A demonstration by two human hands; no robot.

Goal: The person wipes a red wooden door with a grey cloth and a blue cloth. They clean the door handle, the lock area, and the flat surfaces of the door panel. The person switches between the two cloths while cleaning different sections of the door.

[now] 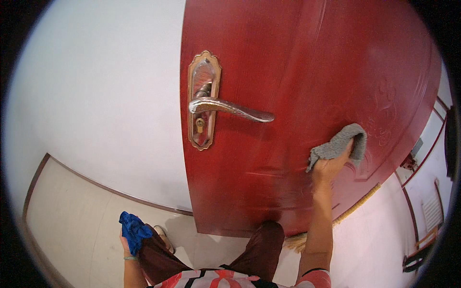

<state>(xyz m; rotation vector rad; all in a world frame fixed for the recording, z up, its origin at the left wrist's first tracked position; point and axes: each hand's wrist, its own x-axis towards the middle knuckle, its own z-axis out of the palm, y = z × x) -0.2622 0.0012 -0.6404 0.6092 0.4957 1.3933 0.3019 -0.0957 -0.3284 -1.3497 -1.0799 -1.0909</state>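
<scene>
A red wooden door point(252, 172) with carved panels fills the middle and right of the view. My right hand point(329, 167) is shut on a grey cloth point(340, 144) lying against the door's lower right panel. At the door's left edge, a metal lever handle point(230, 108) sits on an ornate lock plate point(204, 72) with a key cylinder. Low on the left, above the floor beside my thigh, my left hand point(126, 243) holds a crumpled blue cloth point(135, 232); most of its fingers are hidden by the cloth.
A white wall point(108, 90) with a dark baseboard point(119, 192) stands left of the door. Broom bristles point(297, 242) show at the door's bottom edge. Furniture, partly seen, stands at the far right point(430, 212). My legs are below, on a pale tiled floor point(83, 230).
</scene>
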